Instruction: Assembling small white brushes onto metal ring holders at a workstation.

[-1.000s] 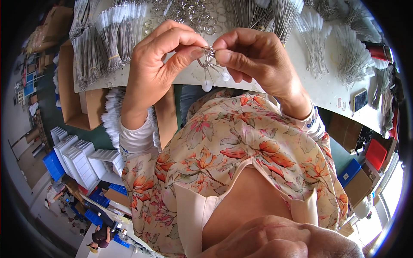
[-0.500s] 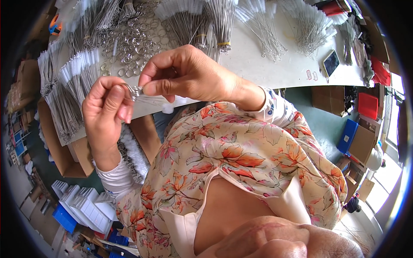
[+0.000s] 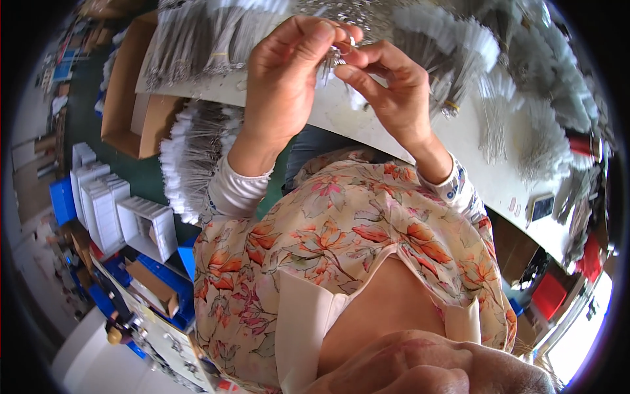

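Observation:
My left hand (image 3: 285, 82) is raised over the table's near edge, its thumb and fingers closed on a small metal ring (image 3: 352, 41). Looped wire ends of thin brushes (image 3: 333, 60) are gathered at this ring. Right up against them, my right hand (image 3: 398, 85) pinches with thumb and forefinger; the fingertips hide what is between them. White bristles (image 3: 357, 100) show below the hands. Behind the hands, a heap of loose metal rings (image 3: 348, 9) lies on the table, partly covered by my fingers.
Bundles of white-bristled wire brushes (image 3: 220, 39) lie along the pale table (image 3: 469, 141), with more bundles (image 3: 453, 52) at the right. A phone (image 3: 542, 207) rests near the right end. Left of me are a cardboard box (image 3: 128, 98), a brush pile (image 3: 197, 154) and white bins (image 3: 105, 203).
The view has swung, so table and hands sit differently in it. Both hands remain close together at the ring and wire loops; the right hand now comes in from below right.

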Tool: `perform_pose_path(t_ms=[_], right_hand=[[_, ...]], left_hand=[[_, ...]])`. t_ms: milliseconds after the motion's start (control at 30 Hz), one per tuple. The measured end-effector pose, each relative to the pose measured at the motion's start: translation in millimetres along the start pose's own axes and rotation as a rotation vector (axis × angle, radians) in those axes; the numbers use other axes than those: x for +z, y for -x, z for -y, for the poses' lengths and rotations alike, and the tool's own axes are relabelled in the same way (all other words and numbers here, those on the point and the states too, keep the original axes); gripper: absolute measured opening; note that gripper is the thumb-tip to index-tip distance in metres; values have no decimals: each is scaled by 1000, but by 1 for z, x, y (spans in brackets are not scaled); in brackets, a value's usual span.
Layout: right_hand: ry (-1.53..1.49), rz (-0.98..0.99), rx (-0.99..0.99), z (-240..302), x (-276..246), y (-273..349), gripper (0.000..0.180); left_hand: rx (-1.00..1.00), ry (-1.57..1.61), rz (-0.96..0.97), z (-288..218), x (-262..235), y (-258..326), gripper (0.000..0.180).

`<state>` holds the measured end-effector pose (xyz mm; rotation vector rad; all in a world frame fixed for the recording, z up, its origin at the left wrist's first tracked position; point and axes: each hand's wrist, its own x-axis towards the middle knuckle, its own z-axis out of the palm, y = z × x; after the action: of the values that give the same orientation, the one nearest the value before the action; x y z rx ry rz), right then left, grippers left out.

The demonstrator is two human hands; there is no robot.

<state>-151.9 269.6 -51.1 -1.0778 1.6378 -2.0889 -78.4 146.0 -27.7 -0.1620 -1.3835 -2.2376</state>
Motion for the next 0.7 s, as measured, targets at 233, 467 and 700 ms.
perform_pose_path(t_ms=[233,467,700], right_hand=[[73,77,-291,26,18,-2,17],[267,783,233,-12,29,6,7],[335,900,665,-62,25,49,10]], left_hand=[[167,-691,14,-36,6,26,11],[-825,-712,405,-61,-78,88,17],[-584,-1670,326,6,-269,152,17]])
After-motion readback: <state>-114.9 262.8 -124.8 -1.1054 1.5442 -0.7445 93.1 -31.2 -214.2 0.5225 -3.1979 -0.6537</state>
